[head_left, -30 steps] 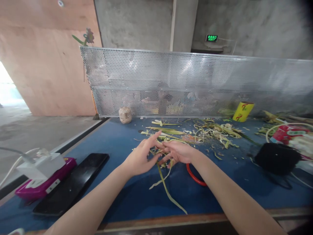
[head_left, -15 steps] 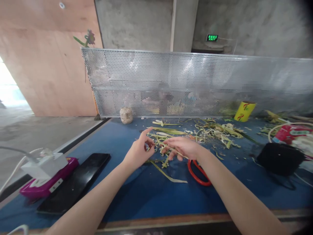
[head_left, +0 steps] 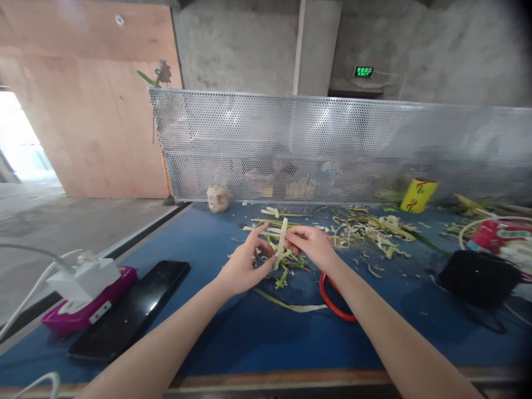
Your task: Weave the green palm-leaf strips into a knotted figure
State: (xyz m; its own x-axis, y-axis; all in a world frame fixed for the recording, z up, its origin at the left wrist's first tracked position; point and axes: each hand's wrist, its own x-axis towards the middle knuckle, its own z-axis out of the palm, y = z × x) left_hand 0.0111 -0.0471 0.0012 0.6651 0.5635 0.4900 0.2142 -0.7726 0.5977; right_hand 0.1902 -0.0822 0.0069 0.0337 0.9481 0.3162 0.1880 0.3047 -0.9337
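Observation:
A pale yellow-green plant strip (head_left: 281, 244) stands nearly upright between my hands, above the blue tabletop. My right hand (head_left: 313, 245) pinches it from the right with thumb and fingers. On the other side, my left hand (head_left: 245, 263) has its index finger raised and its thumb apart from it; the thumb tip is at the strip's lower end, and I cannot tell whether it touches. Green and whitish shreds (head_left: 297, 261) lie beneath both hands. Close to my right forearm are red scissor-like handles (head_left: 332, 302), partly hidden. A long curled strip (head_left: 291, 306) lies nearer to me.
A black phone (head_left: 133, 310) and a purple power strip (head_left: 89, 305) with white chargers lie at left. Farther back are a whitish lump (head_left: 217, 198), a shred pile (head_left: 369, 227) and a yellow roll (head_left: 418, 195), before a perforated metal screen (head_left: 257, 127). A black object (head_left: 477, 277) sits right.
The thin strip lying across my right hand has been turned upright, and my right fingers now pinch it. My left thumb has moved toward its lower end. The view has shifted slightly.

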